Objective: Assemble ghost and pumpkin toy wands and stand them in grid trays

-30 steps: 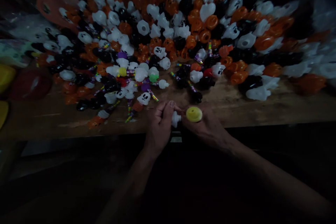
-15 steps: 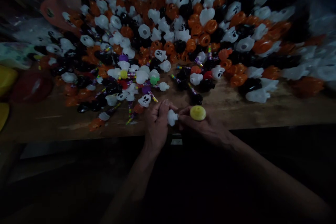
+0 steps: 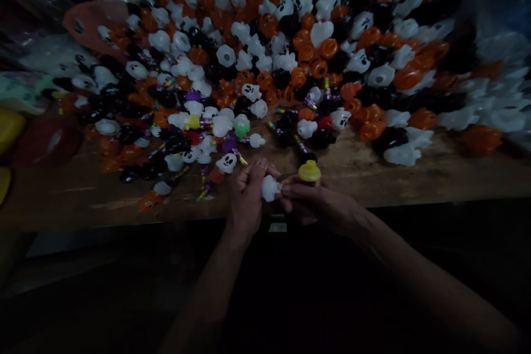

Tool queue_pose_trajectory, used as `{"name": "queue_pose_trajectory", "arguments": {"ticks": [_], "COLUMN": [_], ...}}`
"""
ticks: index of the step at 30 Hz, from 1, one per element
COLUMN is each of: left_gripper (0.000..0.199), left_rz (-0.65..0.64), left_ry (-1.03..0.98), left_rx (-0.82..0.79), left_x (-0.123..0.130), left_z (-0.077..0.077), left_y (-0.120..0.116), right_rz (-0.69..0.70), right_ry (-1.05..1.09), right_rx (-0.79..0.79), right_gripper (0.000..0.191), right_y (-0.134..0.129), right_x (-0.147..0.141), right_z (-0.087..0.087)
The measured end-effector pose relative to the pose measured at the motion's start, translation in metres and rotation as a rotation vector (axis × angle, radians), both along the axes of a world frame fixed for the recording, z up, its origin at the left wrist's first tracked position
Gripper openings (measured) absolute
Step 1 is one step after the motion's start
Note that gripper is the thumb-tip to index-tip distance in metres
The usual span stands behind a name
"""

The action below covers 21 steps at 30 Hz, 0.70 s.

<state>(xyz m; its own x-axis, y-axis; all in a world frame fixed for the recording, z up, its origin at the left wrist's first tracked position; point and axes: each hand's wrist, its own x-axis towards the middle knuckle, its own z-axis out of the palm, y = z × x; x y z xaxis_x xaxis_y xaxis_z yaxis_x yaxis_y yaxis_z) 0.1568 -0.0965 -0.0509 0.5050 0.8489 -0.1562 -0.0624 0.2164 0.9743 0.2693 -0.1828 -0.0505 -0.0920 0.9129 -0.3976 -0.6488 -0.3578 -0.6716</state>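
Note:
My left hand (image 3: 246, 193) is closed around a small white plastic figure (image 3: 270, 188) at the table's front edge. The figure's narrow neck points right. Closed as well, my right hand (image 3: 319, 199) has its fingertips at that neck; whether they pinch it or something tiny there is too dark to tell. A yellow round-topped piece (image 3: 310, 171) with a small nub stands up out of my right hand, its lower part hidden by the fingers. Just beyond my left hand lies a white skull-faced head (image 3: 226, 163) on an orange piece (image 3: 217, 176).
A big heap of orange pumpkin, white ghost and black plastic figures (image 3: 265, 50) covers the back of the wooden table (image 3: 357, 177). Nearer lie several pieces with colourful patterned sticks (image 3: 202, 180). Red and yellow rounded objects (image 3: 50, 141) sit at the left. The light is dim.
The yellow piece in my right hand has tilted, so its side now shows. Both hands stay at the white figure, which has shifted slightly left in view.

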Motion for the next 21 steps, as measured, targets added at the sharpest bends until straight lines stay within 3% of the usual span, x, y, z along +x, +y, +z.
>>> {"name": "queue_pose_trajectory", "arguments": {"ticks": [3,8,13,15,18,21], "left_gripper": [0.028,0.027,0.030,0.029,0.025,0.025], "left_rz": [-0.018,-0.001,-0.074,-0.095,-0.027,0.056], "left_ry": [0.018,0.015,-0.093,-0.099,-0.102,-0.098], "left_rx": [-0.021,0.002,-0.204,-0.252,-0.296,-0.373], "left_x": [-0.001,-0.002,-0.001,0.000,0.002,0.001], "left_z": [0.001,0.002,0.005,0.005,0.003,0.003], "left_y": [0.001,-0.001,-0.005,-0.006,-0.004,-0.001], "right_rz": [0.049,-0.013,0.120,0.082,-0.046,-0.021], "right_ry": [-0.019,-0.203,0.098,-0.082,-0.582,-0.978], "right_rx": [0.008,0.020,-0.041,-0.042,0.059,0.139], "right_gripper": [0.025,0.028,0.016,0.019,0.020,0.019], "right_y": [-0.004,-0.005,-0.004,-0.004,-0.008,-0.016], "right_x": [0.003,0.003,0.003,0.003,0.004,0.008], "right_z": [-0.001,0.002,0.005,0.009,0.018,0.027]}}
